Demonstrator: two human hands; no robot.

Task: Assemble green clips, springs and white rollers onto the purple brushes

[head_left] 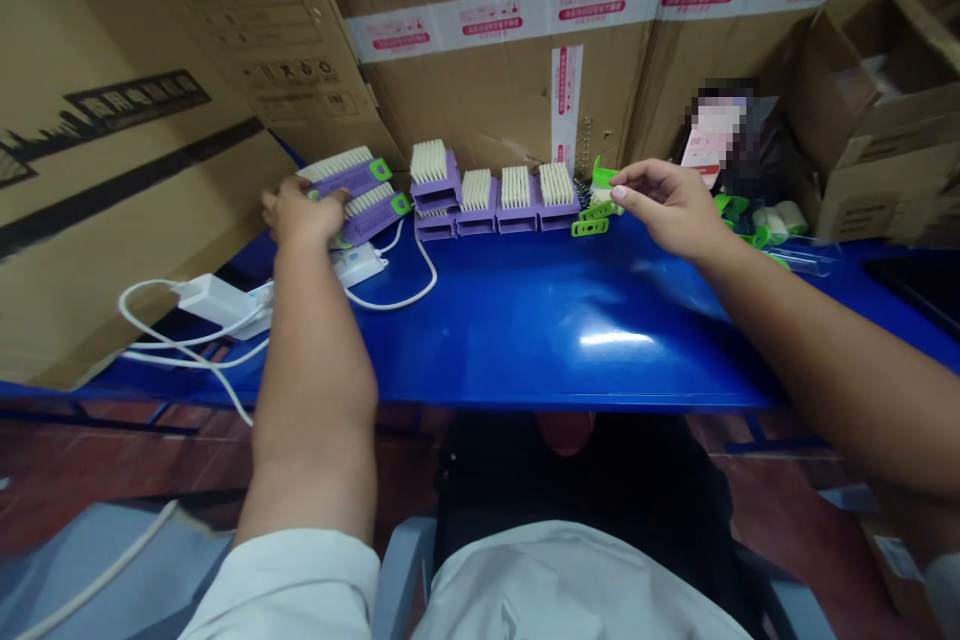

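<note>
Handling of purple bristle blocks [477, 205] is under way along the far edge of the blue worktop [525, 340]; work is judged to be at the left end of the row. Two green-ended blocks [373, 217] lie angled near the far left corner, and the left hand [304, 212] is curled over them. Contact is seen, but whether they are clenched or only pressed cannot be told.

The right hand [667, 208] is held above the far edge, fingers loosely extended, with nothing visibly grasped. Its fingertips [619, 193] are just beside a green-and-white piece [604, 185]; touching cannot be confirmed. Closing those fingers would be needed for that piece to be grasped. Two flat green clips [590, 227] lie just below it.

The blocks are stacked in a tidy row, with white bristles pointing up and toward the far edge. Some are doubled at the left of the row. A white charger [214, 305] and white cable [405, 290] lie near the left edge. Cardboard boxes [510, 10] stand behind.
</note>
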